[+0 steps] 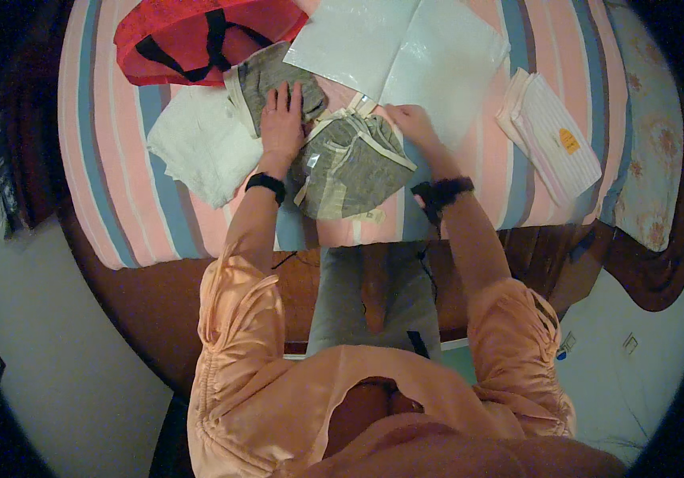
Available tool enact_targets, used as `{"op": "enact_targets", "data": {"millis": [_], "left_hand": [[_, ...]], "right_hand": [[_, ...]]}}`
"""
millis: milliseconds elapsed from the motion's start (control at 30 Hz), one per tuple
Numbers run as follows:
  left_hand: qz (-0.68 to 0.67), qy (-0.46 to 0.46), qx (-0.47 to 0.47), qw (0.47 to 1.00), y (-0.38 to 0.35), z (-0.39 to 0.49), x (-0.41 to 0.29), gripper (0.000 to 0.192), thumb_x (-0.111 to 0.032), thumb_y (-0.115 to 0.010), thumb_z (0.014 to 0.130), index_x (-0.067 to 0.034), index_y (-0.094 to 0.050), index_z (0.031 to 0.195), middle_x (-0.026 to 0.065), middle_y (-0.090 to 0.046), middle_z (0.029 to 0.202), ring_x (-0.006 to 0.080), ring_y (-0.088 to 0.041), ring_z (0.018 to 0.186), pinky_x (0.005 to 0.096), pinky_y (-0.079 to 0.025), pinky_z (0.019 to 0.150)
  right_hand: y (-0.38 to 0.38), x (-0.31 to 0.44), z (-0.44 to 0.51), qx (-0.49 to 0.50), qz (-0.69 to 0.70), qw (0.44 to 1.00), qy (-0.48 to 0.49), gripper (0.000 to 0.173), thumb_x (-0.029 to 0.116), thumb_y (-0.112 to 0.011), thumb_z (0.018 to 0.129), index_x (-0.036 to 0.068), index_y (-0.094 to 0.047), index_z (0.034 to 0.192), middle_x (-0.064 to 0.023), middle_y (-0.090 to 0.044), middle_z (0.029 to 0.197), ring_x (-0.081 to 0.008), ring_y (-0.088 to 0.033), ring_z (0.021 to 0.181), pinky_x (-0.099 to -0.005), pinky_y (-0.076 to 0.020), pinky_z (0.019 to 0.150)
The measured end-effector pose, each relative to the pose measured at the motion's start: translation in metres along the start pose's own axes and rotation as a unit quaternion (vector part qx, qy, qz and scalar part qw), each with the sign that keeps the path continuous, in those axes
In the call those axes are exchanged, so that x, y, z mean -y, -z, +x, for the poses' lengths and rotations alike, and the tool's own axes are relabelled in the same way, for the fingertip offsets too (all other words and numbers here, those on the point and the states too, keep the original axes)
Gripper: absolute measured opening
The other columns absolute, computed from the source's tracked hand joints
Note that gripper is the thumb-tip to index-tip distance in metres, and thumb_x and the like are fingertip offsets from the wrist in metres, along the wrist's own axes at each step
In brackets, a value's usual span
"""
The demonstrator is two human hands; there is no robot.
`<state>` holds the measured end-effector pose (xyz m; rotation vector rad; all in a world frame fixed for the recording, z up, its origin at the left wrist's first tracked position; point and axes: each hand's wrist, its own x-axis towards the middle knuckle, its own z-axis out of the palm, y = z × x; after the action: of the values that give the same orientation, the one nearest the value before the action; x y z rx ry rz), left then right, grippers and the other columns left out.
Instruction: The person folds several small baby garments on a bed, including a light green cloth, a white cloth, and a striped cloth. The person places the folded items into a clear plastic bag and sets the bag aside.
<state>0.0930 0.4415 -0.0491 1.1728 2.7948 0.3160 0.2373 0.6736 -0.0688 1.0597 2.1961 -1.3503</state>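
My left hand (283, 122) lies palm down on a grey cloth piece with cream edging (250, 74), its fingers stretched out over the fabric. Below and right of it is a second grey cloth item with cream binding (354, 170), crumpled, with pale tags on it. My right hand (412, 123) is curled at that item's upper right side, over the lower edge of a glossy white plastic sheet or bag (437, 54). Whether its fingers pinch anything is hidden. Beside my left wrist, a white terry cloth (201, 146) is spread on the striped bedcover (121, 149).
A red bag with black straps (216, 45) sits at the upper left. On the right, a folded pale striped cloth with an orange label (551, 137) rests near a floral pillow (647, 137). The bed's front edge runs below my wrists.
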Motion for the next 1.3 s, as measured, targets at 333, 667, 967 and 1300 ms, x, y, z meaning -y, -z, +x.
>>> {"op": "enact_targets", "data": {"millis": [333,667,967,1300], "left_hand": [[-0.215,-0.098,0.096,0.967,0.008,-0.136,-0.042,0.061,-0.002,-0.062,0.066,-0.01,-0.052,0.126,0.0118,-0.044,0.135,0.0327,-0.04,0.127,0.0443,-0.036,0.103],[-0.325,-0.066,0.077,0.94,0.003,-0.143,-0.046,0.063,-0.029,-0.075,0.07,-0.009,-0.052,0.125,0.0179,-0.043,0.131,0.038,-0.037,0.125,0.0485,-0.031,0.104],[-0.507,0.387,-0.01,0.77,-0.027,-0.113,-0.041,0.104,-0.029,-0.084,0.065,0.005,-0.021,0.139,0.023,-0.041,0.129,0.0318,-0.047,0.115,0.0436,-0.039,0.098],[-0.084,0.266,0.002,0.96,0.03,-0.123,-0.102,0.076,-0.017,-0.076,0.071,0.0,-0.036,0.132,0.023,-0.05,0.12,0.0377,-0.05,0.11,0.0444,-0.042,0.092]], "right_hand": [[-0.082,0.035,0.033,0.035,0.438,0.896,0.071,0.045,0.014,-0.076,0.071,0.007,-0.056,0.11,-0.0062,-0.06,0.1,-0.0173,-0.058,0.092,-0.0328,-0.0475,0.076],[0.061,-0.063,-0.152,-0.149,0.376,0.914,0.04,0.037,0.009,-0.063,0.079,0.005,-0.055,0.115,-0.0128,-0.058,0.119,-0.0241,-0.056,0.11,-0.0384,-0.0457,0.095],[0.102,-0.166,-0.187,-0.099,0.599,0.782,-0.138,0.04,0.016,-0.068,0.081,0.002,-0.054,0.115,-0.0104,-0.061,0.11,-0.0256,-0.061,0.101,-0.0408,-0.0508,0.086],[0.114,-0.238,-0.182,-0.115,0.424,0.886,-0.151,0.05,0.029,-0.069,0.082,0.004,-0.051,0.122,-0.0041,-0.06,0.106,-0.0197,-0.058,0.093,-0.036,-0.0486,0.082]]}}
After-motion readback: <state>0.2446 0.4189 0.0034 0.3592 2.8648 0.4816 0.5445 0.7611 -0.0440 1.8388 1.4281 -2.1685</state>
